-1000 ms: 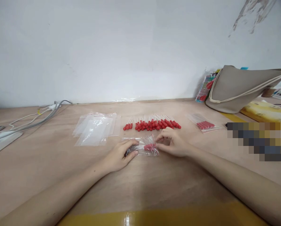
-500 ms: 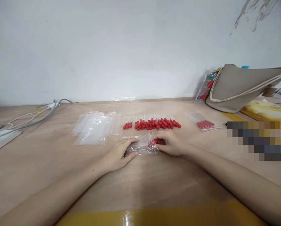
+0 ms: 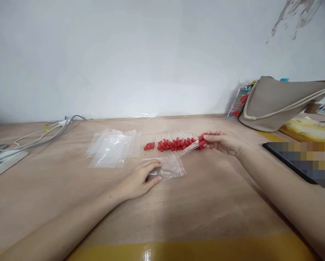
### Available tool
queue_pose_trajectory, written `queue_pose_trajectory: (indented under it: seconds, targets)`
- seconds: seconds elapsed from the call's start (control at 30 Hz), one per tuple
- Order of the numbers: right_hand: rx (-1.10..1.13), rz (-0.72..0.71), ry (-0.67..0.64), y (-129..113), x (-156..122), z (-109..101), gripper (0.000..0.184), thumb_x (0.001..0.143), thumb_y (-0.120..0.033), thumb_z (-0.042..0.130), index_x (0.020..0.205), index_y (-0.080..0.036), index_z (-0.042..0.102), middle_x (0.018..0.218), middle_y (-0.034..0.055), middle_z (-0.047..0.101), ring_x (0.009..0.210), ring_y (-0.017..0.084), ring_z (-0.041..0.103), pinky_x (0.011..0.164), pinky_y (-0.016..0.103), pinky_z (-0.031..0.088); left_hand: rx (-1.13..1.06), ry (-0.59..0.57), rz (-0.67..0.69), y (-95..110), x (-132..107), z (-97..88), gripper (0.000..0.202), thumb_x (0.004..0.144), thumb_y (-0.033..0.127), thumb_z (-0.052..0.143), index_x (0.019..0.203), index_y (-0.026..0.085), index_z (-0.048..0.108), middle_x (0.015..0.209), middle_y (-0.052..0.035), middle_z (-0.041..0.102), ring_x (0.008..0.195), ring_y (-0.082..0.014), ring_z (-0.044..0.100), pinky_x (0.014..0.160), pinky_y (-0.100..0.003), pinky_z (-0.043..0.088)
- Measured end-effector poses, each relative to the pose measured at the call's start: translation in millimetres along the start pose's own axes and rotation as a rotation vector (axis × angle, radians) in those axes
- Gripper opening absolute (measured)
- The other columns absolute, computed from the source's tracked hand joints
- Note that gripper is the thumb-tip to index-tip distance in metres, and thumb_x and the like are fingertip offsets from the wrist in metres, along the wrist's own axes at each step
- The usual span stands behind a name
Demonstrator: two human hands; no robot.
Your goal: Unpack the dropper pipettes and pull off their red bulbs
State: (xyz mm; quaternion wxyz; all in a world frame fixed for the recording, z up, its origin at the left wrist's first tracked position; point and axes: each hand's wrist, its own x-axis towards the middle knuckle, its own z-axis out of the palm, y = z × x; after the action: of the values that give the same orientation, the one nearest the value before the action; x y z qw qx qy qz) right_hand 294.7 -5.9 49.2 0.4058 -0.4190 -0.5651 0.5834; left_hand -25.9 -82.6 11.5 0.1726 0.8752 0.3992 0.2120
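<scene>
Where left hand (image 3: 139, 180) covers clear bag (image 3: 172, 168), end partly hidden.

Shiny plastic bag (image 3: 171, 169), matt red tips (image 3: 176, 145), wood-grained tabletop (image 3: 162, 214), glossy tape (image 3: 184, 250)

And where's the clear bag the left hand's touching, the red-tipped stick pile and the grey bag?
Clear bag (image 3: 170, 169): head view, its film.
Red-tipped stick pile (image 3: 176, 145): head view, red tips.
Grey bag (image 3: 280, 103): head view, its side.
</scene>
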Motion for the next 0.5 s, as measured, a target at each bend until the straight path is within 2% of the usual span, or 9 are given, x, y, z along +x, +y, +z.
queue_pose_trajectory:
  seconds: [0.07,0.17,0.23,0.3,0.37,0.43,0.5]
  targets:
    - [0.024,-0.072,0.112,-7,4,5,0.025,0.059,-0.033,0.076,0.077,-0.017,0.067,0.075,0.0031,0.068,0.065,0.012,0.063,0.063,0.025,0.053,0.006,-0.019,0.01,1,-1,-1.2,0.037,0.085,0.038,0.05,0.118,0.023,0.051,0.125,-0.0078,0.052,0.119,-0.0226,0.044,0.101,-0.042,0.036]
    - [-0.04,-0.263,0.218,-16,13,28,0.026,0.062,-0.037,0.074,0.079,-0.018,0.065,0.079,0.0032,0.068,0.072,0.014,0.064,0.07,0.029,0.053,-0.005,-0.004,0.001,2,0,-4.8,0.037,0.085,0.04,0.049,0.118,0.023,0.052,0.126,-0.0079,0.051,0.118,-0.0234,0.046,0.099,-0.042,0.038]
    - [-0.153,-0.37,0.234,-18,22,50,0.026,0.066,-0.037,0.07,0.083,-0.018,0.064,0.08,0.0036,0.068,0.074,0.015,0.064,0.073,0.031,0.053,-0.017,0.106,-0.04,-1,4,-8.4,0.036,0.087,0.039,0.045,0.117,0.022,0.053,0.126,-0.0078,0.05,0.117,-0.023,0.046,0.099,-0.041,0.038]
    - [-0.271,-0.488,0.228,-14,34,73,0.025,0.072,-0.035,0.065,0.089,-0.017,0.063,0.083,0.0038,0.067,0.075,0.015,0.063,0.072,0.031,0.052,-0.018,0.268,-0.099,-8,13,-12.5,0.035,0.088,0.039,0.042,0.115,0.021,0.054,0.123,-0.0077,0.051,0.116,-0.0225,0.046,0.1,-0.041,0.036]
    - [-0.46,-0.616,0.238,-8,46,95,0.02,0.077,-0.03,0.06,0.092,-0.016,0.062,0.087,0.0048,0.067,0.079,0.015,0.063,0.074,0.03,0.05,-0.043,0.389,-0.184,-20,26,-16.3,0.036,0.087,0.04,0.042,0.114,0.02,0.054,0.122,-0.0077,0.052,0.116,-0.0226,0.046,0.102,-0.041,0.034]
    - [-0.73,-0.7,0.245,0,56,116,0.017,0.081,-0.023,0.055,0.094,-0.015,0.062,0.092,0.0066,0.066,0.086,0.016,0.061,0.08,0.03,0.047,-0.12,0.431,-0.288,-33,41,-18.5,0.039,0.086,0.042,0.041,0.115,0.018,0.053,0.124,-0.0085,0.051,0.116,-0.0231,0.046,0.101,-0.04,0.034]
    - [-1.026,-0.724,0.176,6,63,135,0.016,0.084,-0.018,0.049,0.093,-0.014,0.062,0.096,0.0093,0.065,0.091,0.018,0.058,0.082,0.03,0.044,-0.191,0.449,-0.348,-46,57,-18.6,0.041,0.087,0.042,0.037,0.116,0.017,0.052,0.122,-0.0098,0.053,0.115,-0.0234,0.048,0.099,-0.04,0.035]
